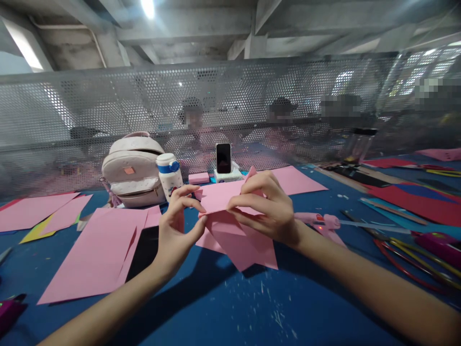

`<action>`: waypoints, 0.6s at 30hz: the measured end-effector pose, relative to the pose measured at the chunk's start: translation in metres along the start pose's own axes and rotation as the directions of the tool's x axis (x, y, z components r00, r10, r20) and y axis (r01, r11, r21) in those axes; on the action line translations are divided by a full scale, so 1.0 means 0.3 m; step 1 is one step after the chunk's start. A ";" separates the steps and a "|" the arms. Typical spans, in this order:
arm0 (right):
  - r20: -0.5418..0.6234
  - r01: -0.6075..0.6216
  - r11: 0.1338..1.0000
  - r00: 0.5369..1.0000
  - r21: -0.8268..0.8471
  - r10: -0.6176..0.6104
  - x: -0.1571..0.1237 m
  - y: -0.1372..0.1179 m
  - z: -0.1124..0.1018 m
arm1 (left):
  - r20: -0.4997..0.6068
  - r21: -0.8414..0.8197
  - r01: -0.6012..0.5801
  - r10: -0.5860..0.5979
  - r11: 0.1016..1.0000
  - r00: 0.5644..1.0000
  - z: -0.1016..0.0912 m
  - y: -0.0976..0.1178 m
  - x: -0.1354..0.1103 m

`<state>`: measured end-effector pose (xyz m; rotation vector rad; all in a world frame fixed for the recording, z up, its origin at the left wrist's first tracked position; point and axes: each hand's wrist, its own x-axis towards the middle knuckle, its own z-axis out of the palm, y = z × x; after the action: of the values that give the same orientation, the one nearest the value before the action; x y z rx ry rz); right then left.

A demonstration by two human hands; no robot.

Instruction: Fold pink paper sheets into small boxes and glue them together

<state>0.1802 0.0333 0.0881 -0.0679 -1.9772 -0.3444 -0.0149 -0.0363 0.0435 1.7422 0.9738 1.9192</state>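
A folded pink paper piece point(239, 240) is held up over the blue table, between both hands. The thumb and index finger of my left hand point(176, 223) pinch its left corner. My right hand point(266, 206) grips the upper edge with bent fingers, thumb and fingertips pressed on the fold. Loose flaps of the piece hang below the hands, and part of the fold is hidden behind my right hand. Just right of my right wrist lies a pink hot glue gun point(320, 222) with a small lit light.
Pink sheets point(95, 245) lie at left, partly over a black flat thing point(144, 252). Behind stand a pale backpack point(133, 168), a white bottle point(169, 178) and a propped phone point(224, 158). Scissors point(414, 259) and coloured sheets point(418, 202) are at right. A perforated metal screen point(234, 91) rises behind.
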 end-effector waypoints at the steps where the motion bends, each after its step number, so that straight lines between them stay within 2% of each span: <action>1: 0.001 -0.006 1.000 1.000 0.009 0.006 0.001 -0.002 0.000 | 0.000 0.007 0.000 0.000 1.000 1.000 0.001 0.001 0.000; 18: 0.019 -0.052 0.996 0.999 0.075 0.051 -0.002 -0.010 0.005 | 0.010 0.014 0.014 -0.015 1.000 1.000 0.002 0.006 -0.013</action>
<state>0.1786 0.0308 0.0865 -0.0735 -1.9993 -0.2360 -0.0133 -0.0401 0.0419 1.7461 0.9952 1.8971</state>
